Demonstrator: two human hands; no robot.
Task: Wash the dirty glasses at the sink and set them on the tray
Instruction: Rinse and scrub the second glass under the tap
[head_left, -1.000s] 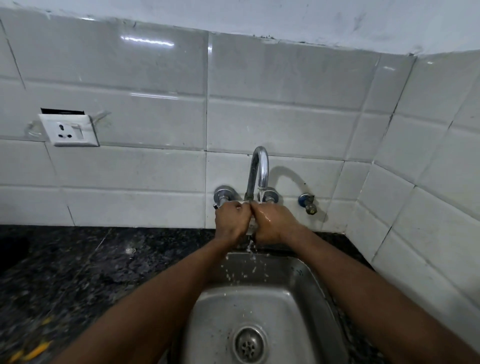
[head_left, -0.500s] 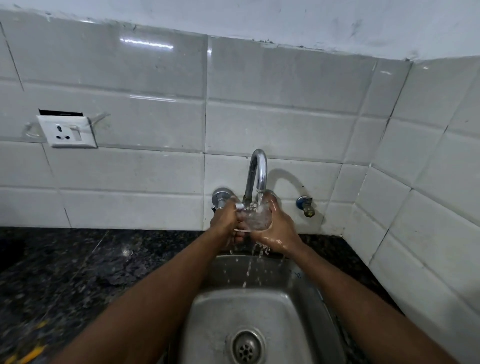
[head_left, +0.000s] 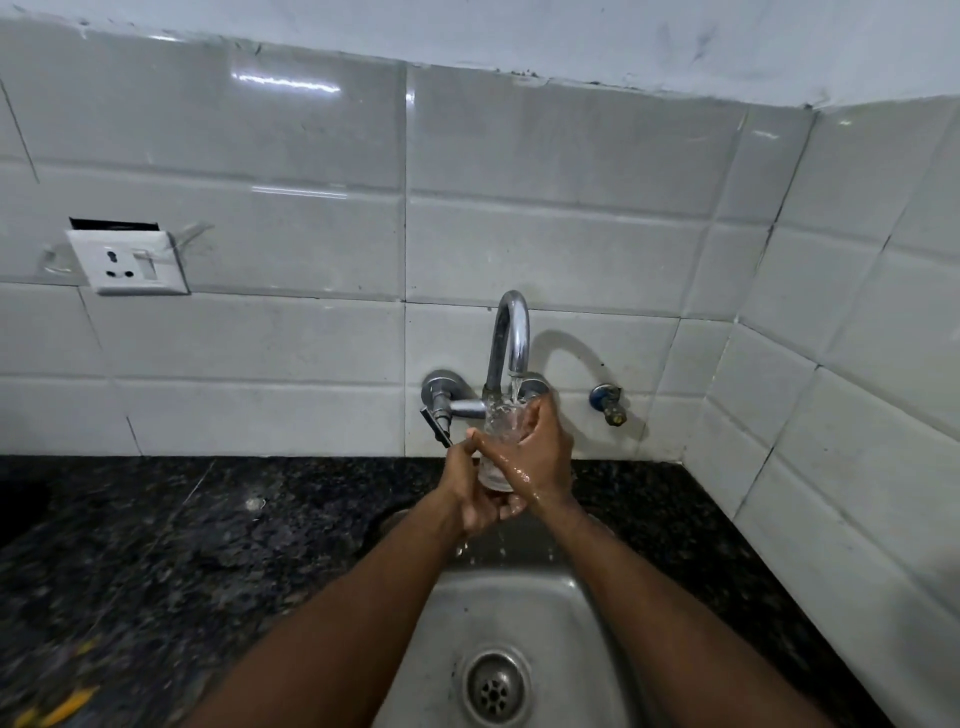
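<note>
The glass (head_left: 497, 439) is sitting upright under the running tap (head_left: 513, 332). The right hand (head_left: 543, 460) is curling its fingers round the glass's right side; the left hand (head_left: 466, 491) is gripping the base.

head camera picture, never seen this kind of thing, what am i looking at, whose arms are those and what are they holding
There is no machine here. A person wears a camera on the head that looks forward and down, so the two arms coming in from the bottom are their own. The hands meet under the tap, where water runs into a clear glass. The left hand grips it low, near the base. The right hand wraps its fingers round the side. Below is a steel sink with a round drain, set in a dark speckled counter. A power socket sits on the tiled wall, left.
</note>
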